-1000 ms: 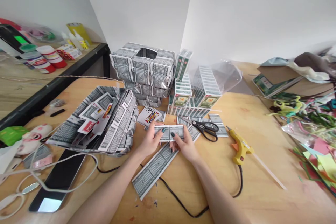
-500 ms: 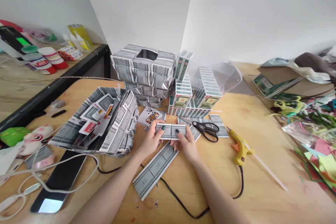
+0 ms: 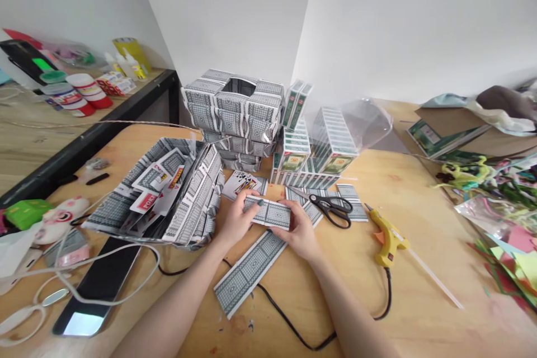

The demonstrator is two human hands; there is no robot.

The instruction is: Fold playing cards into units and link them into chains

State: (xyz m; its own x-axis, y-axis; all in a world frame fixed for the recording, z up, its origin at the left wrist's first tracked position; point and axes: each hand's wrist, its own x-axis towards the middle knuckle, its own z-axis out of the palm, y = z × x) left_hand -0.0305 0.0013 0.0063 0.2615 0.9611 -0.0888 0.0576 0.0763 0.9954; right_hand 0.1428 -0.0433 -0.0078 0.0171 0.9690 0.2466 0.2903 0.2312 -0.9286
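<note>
Both my hands hold a short strip of joined playing cards (image 3: 268,213), backs up, just above the wooden table (image 3: 419,313). My left hand (image 3: 236,222) grips its left end with fingers curled over the top edge. My right hand (image 3: 298,230) pinches its right end from below. Under my hands lies a longer strip of joined cards (image 3: 247,271), running diagonally. To the left sits a large open structure made of cards (image 3: 168,196). Behind it stands a block-shaped stack of cards with a square hole (image 3: 235,114).
Black scissors (image 3: 333,208) and a yellow glue gun (image 3: 388,238) with its black cord lie right of my hands. Boxed card decks (image 3: 312,151) stand behind. A phone (image 3: 94,291) and white cable lie at the left, craft scraps (image 3: 503,201) at the right.
The short card strip has tilted, its right end now lower, and my fingers have shifted their hold on it. The camera view moved slightly.
</note>
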